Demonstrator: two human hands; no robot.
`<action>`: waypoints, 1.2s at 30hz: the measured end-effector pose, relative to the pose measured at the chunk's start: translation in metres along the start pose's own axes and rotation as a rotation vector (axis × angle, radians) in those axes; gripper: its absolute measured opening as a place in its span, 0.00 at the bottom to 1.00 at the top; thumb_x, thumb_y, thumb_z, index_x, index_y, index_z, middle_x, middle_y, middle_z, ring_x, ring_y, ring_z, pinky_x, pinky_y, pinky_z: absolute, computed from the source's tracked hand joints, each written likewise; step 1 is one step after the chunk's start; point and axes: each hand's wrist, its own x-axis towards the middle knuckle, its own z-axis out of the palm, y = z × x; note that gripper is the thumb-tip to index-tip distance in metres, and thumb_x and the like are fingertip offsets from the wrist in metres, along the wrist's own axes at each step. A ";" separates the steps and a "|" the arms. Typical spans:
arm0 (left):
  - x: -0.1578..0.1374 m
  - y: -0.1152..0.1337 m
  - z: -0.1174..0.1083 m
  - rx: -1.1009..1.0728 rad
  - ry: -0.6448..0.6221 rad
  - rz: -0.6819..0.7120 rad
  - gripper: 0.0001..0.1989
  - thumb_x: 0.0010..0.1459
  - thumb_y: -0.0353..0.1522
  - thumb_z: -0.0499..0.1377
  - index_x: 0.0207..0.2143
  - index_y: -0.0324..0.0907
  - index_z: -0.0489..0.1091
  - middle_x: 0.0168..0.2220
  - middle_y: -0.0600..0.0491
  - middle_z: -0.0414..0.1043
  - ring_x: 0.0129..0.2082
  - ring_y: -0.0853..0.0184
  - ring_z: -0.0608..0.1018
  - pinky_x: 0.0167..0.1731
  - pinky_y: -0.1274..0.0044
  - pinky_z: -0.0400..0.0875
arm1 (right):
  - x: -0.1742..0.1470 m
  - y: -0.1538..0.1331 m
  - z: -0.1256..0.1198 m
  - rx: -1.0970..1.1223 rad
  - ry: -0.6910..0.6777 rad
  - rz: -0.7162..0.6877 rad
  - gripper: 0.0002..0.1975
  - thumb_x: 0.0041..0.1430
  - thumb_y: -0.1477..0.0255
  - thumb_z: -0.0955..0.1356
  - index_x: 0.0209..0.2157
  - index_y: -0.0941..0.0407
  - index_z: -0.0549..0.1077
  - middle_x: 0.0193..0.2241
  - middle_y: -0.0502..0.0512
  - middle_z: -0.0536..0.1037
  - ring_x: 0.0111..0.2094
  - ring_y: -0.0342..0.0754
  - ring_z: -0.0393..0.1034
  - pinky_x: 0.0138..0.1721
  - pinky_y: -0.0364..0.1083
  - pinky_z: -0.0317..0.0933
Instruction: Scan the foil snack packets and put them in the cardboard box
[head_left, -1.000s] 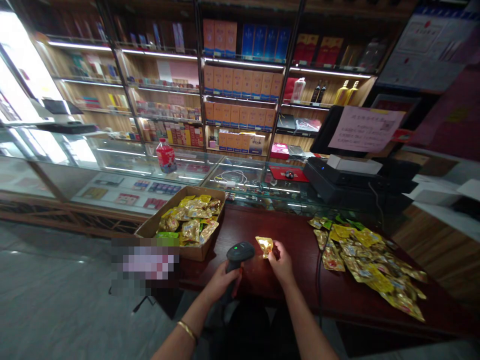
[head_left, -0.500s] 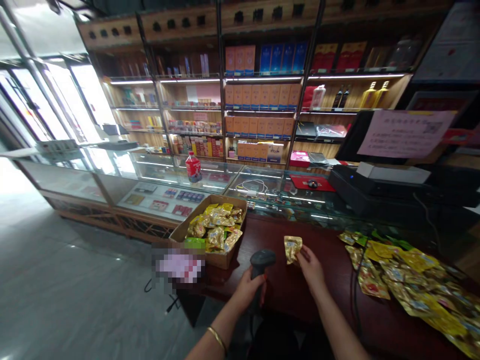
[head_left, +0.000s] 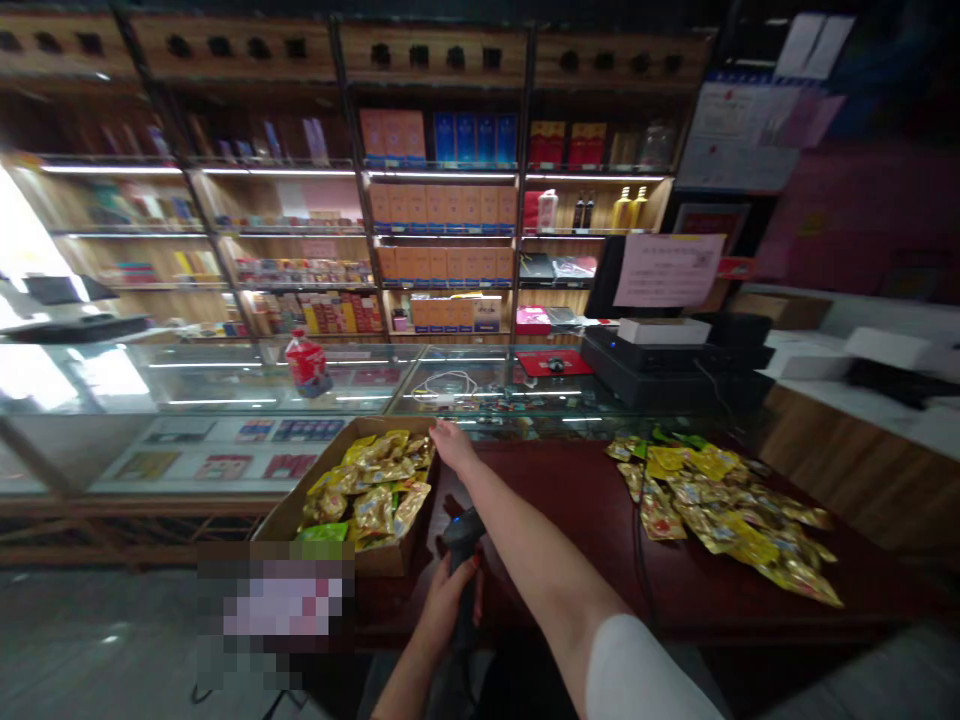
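A dark red table [head_left: 555, 510] stands against a glass case [head_left: 360, 380], with lit wooden shelves [head_left: 420, 35] of boxed goods beyond and a grey floor [head_left: 112, 630] at left. On the case sit a red bottle [head_left: 307, 365], a white cable [head_left: 446, 385], and a mouse [head_left: 556, 365] on a red mat; a monitor [head_left: 604, 280] with a sheet of paper stands far right.

The box [head_left: 382, 562] of packets [head_left: 375, 480] lies at the table's left edge, beside a pixelated patch. A loose pile [head_left: 720, 510] of packets covers the right side, tapering toward the near edge. Between box and pile runs a stretch of tabletop, with a black cord [head_left: 639, 540] along the pile's left side; the right forearm slants over the table's middle.

The left grip [head_left: 444, 590] is wrapped around the scanner [head_left: 461, 535], upright near the box's right side. The right grip [head_left: 454, 447] is at the box's far right corner; whether it grasps anything I cannot tell.

The packets are crinkled, shiny gold and yellow foil, a few green; the box is plain brown cardboard, open-topped; the scanner is dark and matte with a rounded head
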 end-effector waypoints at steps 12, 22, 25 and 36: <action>-0.004 0.007 0.006 -0.015 -0.031 0.032 0.29 0.51 0.51 0.67 0.45 0.41 0.68 0.20 0.60 0.70 0.12 0.71 0.69 0.11 0.82 0.61 | -0.130 0.126 -0.276 -1.170 0.514 0.391 0.34 0.61 0.66 0.63 0.60 0.78 0.66 0.62 0.91 0.65 0.71 0.77 0.46 0.62 0.79 0.35; 0.000 0.000 0.001 0.030 -0.082 0.035 0.28 0.51 0.52 0.66 0.42 0.41 0.66 0.20 0.60 0.70 0.11 0.72 0.69 0.10 0.81 0.63 | -0.158 0.119 -0.206 -1.134 0.109 0.083 0.15 0.69 0.69 0.61 0.48 0.54 0.77 0.49 0.63 0.81 0.57 0.58 0.71 0.67 0.62 0.45; 0.002 -0.003 -0.001 0.041 -0.114 0.032 0.29 0.51 0.53 0.66 0.43 0.41 0.66 0.19 0.61 0.69 0.10 0.72 0.67 0.09 0.81 0.61 | -0.149 0.118 -0.197 -0.991 0.139 0.195 0.19 0.65 0.71 0.65 0.56 0.57 0.73 0.56 0.66 0.75 0.58 0.55 0.70 0.60 0.50 0.59; 0.001 -0.010 -0.004 0.085 -0.246 0.034 0.27 0.53 0.50 0.67 0.43 0.40 0.66 0.19 0.61 0.69 0.10 0.73 0.67 0.10 0.82 0.60 | -0.107 0.123 -0.201 -0.246 0.233 0.280 0.19 0.48 0.71 0.72 0.45 0.52 0.76 0.38 0.54 0.84 0.42 0.55 0.80 0.45 0.50 0.71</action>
